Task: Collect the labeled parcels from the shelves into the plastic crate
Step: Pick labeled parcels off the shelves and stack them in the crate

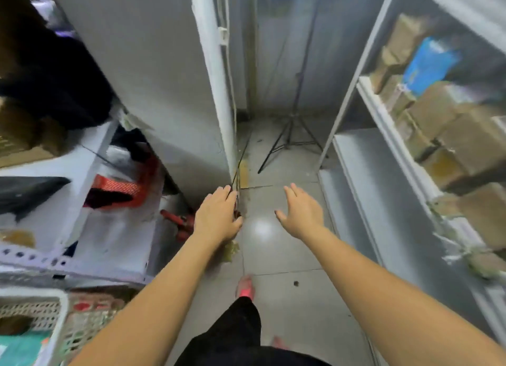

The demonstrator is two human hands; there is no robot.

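Observation:
Both arms reach forward over the aisle floor. My left hand (217, 215) hangs with relaxed fingers and holds nothing. My right hand (301, 208) is spread, palm down, also empty. A white perforated plastic crate (59, 319) sits at the bottom left with a teal parcel (22, 346) inside. Brown cardboard parcels (449, 135) fill the right shelf, with a blue package (430, 61) above them. Black and white bagged parcels (30, 193) lie on the left shelf. The whole view is motion-blurred.
A grey shelf side panel (164, 78) stands left of the aisle. A black tripod (291, 135) stands at the aisle's far end. A red object (178, 220) lies on the floor by the left shelf. The right shelving's lower board (364, 174) is bare.

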